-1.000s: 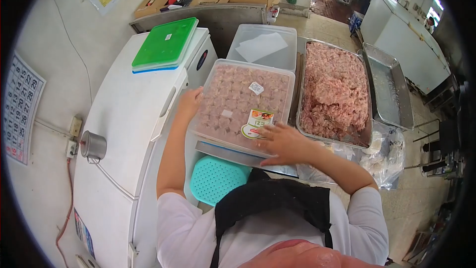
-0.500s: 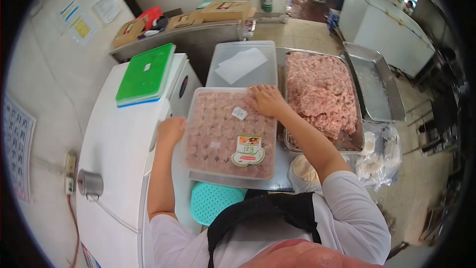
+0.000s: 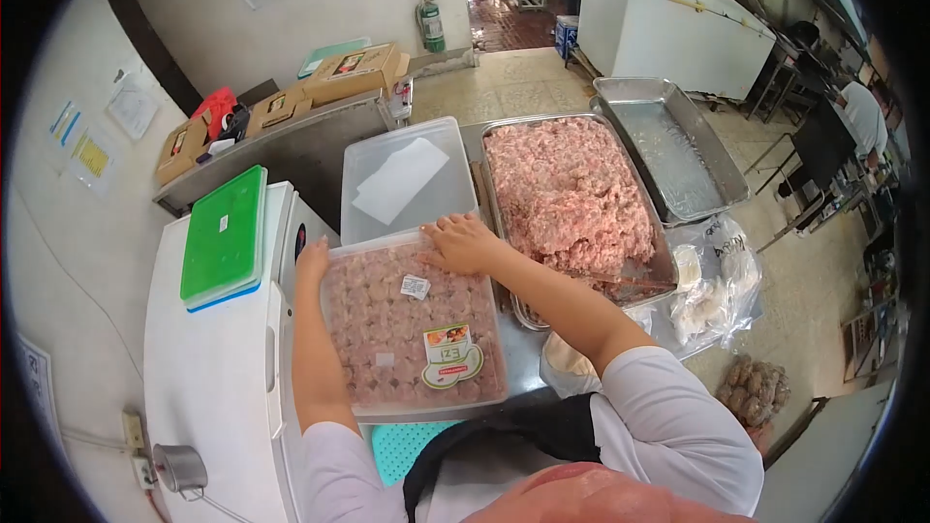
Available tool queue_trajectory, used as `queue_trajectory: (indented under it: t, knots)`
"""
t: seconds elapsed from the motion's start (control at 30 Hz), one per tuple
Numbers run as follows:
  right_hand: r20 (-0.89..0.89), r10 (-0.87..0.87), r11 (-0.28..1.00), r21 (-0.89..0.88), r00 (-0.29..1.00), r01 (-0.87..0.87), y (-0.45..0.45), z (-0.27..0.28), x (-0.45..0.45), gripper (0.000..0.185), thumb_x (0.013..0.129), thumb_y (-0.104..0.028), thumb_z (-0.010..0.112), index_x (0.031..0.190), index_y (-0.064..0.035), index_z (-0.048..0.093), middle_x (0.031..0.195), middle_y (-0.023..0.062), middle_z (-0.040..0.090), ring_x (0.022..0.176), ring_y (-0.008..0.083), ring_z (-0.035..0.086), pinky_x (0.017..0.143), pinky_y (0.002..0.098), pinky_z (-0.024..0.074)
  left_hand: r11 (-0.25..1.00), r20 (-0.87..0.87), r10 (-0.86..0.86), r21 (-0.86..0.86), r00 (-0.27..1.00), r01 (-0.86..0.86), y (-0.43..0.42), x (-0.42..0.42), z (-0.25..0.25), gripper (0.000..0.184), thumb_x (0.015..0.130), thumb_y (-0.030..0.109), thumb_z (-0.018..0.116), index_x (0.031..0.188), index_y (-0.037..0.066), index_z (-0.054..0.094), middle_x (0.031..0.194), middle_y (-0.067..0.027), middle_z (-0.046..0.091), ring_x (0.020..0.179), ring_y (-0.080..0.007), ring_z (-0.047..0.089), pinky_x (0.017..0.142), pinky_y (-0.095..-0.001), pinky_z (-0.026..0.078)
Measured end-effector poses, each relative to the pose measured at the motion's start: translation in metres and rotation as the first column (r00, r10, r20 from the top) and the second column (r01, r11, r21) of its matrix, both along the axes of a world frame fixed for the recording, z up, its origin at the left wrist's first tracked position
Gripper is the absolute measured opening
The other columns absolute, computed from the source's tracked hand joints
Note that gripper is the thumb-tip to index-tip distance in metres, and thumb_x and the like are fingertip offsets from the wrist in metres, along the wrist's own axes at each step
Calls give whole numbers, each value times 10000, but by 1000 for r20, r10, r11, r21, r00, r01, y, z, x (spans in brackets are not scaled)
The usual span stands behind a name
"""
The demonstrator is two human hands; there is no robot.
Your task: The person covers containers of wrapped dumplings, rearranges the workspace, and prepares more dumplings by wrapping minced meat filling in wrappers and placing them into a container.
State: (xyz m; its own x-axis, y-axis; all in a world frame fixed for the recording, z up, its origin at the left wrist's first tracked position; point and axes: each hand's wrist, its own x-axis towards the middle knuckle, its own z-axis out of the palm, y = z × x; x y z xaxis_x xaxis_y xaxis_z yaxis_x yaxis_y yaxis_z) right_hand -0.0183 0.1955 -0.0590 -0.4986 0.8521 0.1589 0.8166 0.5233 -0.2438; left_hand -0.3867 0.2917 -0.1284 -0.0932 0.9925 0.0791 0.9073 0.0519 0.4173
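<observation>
A clear plastic container with a translucent lid sits on the metal table in front of me. Rows of round pinkish meat pieces show through the lid, which bears a green-and-white label and a small printed sticker. At its far left corner, my left hand has its fingers bent against the rim. My right hand rests flat across the lid's far edge, fingers spread. Just beyond lies another clear plastic container with a white sheet on it.
To the right stands a metal tray of ground meat, beside a second metal tray. Plastic bags lie near the table's right corner. On the left, a white freezer carries green lids and a metal pot.
My left hand has gone from beside the container to its far left corner. The right hand stays on the lid's far edge. The camera view has shifted, showing more of the room ahead.
</observation>
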Motion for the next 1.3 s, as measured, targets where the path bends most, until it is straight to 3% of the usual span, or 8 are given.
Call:
queue_trajectory:
  t: [0.2,0.6,0.7,0.8,0.9,1.07,1.23,1.3]
  knots:
    - [-16,-29,996,88,999,30,-2,-3,-5,618,889,-557,490,1259,-66,559,1076,156,623,1002,307,596,856,436,424,980,-85,193,-41,978,-197,-19,30,25,551,972,457,329,986,33,682,1047,-252,642,999,-465,586,885,-526,441]
    - [-146,2,977,209,989,29,-10,-8,-5,575,877,-507,532,1197,-33,595,1061,157,624,1020,302,583,858,423,428,954,-93,-151,-274,984,120,41,-9,-25,400,938,266,381,945,37,709,1014,-221,662,989,-387,630,886,-484,469]
    - [-130,-11,995,101,991,24,-8,1,-7,568,887,-505,519,1216,-48,589,1078,159,623,1045,310,577,881,432,425,885,-413,-427,-371,804,280,58,-26,-36,340,904,208,435,886,35,728,999,-227,665,995,-386,631,883,-490,469]
    - [-106,-4,997,78,994,12,-9,4,-3,559,895,-498,510,1233,-58,581,1092,163,619,1059,315,573,898,442,420,943,-532,-271,-315,802,109,44,-4,-21,314,915,206,452,980,34,707,1035,-230,661,1027,-395,617,904,-485,458]
    - [-124,-5,995,95,992,17,-8,3,-5,550,894,-485,515,1232,-55,577,1136,176,595,1099,322,549,928,455,407,957,-48,285,71,957,-281,-19,52,37,355,953,249,422,1167,41,613,1123,-225,640,1075,-409,591,931,-482,441]
    - [-243,91,963,269,966,-23,-23,-5,-3,537,894,-460,523,1225,-40,572,1265,207,521,1228,361,458,1042,479,343,974,133,134,162,982,-156,-77,29,19,449,1002,325,354,1357,56,412,1320,-217,525,1184,-414,514,988,-460,400]
    - [-158,372,927,118,914,-357,-122,-5,-2,620,918,-513,475,1319,-40,492,1392,206,429,1319,379,370,1125,498,239,983,100,-8,185,995,-10,-190,-20,-14,449,1016,302,346,1384,49,389,1390,-201,464,1227,-388,492,1018,-436,380]
    - [-91,471,882,16,878,-471,-158,1,-3,696,916,-556,452,1374,-33,429,1441,222,373,1364,394,311,1141,507,200,989,79,76,118,994,-85,-236,2,20,435,1017,294,343,1371,47,404,1379,-204,474,1224,-388,495,1006,-433,390]
